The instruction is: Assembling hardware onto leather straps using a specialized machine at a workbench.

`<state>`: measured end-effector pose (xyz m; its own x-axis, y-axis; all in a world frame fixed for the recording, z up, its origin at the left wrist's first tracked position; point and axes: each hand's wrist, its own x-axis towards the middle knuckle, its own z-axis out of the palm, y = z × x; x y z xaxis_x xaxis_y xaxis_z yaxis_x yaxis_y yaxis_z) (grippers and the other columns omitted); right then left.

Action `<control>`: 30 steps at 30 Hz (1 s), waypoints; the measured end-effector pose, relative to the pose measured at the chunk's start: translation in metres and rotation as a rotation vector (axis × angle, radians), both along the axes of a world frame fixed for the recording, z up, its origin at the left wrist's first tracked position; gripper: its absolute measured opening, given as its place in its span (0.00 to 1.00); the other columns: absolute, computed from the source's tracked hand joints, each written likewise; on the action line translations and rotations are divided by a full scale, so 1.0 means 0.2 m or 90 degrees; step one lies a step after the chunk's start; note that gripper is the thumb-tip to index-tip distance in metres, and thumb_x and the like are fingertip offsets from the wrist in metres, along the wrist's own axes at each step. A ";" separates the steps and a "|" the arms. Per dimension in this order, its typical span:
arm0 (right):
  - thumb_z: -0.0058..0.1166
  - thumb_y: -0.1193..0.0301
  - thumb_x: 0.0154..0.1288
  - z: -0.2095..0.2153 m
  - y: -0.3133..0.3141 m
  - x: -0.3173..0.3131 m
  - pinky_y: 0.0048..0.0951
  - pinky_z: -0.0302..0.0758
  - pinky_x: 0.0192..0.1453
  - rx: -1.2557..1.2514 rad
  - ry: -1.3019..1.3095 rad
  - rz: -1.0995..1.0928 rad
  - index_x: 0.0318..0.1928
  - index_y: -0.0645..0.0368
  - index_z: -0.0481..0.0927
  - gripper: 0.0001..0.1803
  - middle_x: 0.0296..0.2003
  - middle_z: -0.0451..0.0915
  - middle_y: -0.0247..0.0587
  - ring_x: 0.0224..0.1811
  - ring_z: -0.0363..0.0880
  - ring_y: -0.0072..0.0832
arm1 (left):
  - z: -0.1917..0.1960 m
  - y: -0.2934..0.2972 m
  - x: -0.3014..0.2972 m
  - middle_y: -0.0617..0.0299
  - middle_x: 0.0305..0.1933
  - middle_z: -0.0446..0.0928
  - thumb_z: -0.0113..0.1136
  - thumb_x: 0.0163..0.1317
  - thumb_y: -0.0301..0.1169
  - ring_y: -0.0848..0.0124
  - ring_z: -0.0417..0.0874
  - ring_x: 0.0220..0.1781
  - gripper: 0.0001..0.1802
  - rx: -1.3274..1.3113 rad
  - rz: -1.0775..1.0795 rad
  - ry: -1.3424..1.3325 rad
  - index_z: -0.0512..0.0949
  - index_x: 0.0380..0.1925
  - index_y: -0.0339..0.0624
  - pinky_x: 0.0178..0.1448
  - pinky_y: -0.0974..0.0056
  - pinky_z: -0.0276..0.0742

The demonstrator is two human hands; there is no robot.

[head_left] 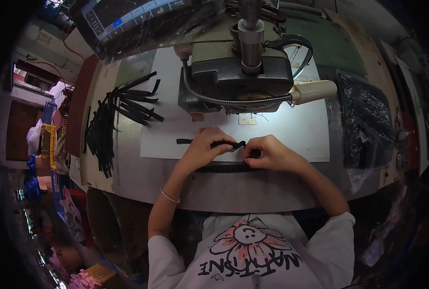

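Observation:
My left hand (207,148) is closed, pinching a narrow black fabric strap (183,141) between thumb and fingers. One end of it sticks out to the left of the hand. Across a small gap, my right hand (268,153) has its fingertips pinched on the strap's other part, which curls up between the two hands. A second black strap (224,168) lies flat below them, along the near edge of the white sheet (162,151). Just beyond my hands stands the head of an industrial sewing machine (243,77); its lamp lights the sheet.
A pile of black straps (101,130) lies at the left of the table (176,190). A black bundle in clear plastic (366,120) lies at the right. The lamp (315,91) juts out from the machine. A control screen (128,21) hangs at the far left.

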<state>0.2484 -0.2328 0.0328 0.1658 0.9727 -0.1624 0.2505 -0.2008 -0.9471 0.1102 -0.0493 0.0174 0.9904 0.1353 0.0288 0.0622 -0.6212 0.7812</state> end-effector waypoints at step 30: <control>0.58 0.78 0.52 -0.09 -0.05 0.01 0.19 0.69 0.32 0.117 0.030 -0.109 0.30 0.64 0.75 0.06 0.29 0.75 0.34 0.28 0.70 0.17 | 0.06 -0.08 0.04 0.66 0.38 0.78 0.56 0.57 0.32 0.68 0.71 0.42 0.09 -0.025 0.012 0.050 0.79 0.38 0.46 0.55 0.65 0.61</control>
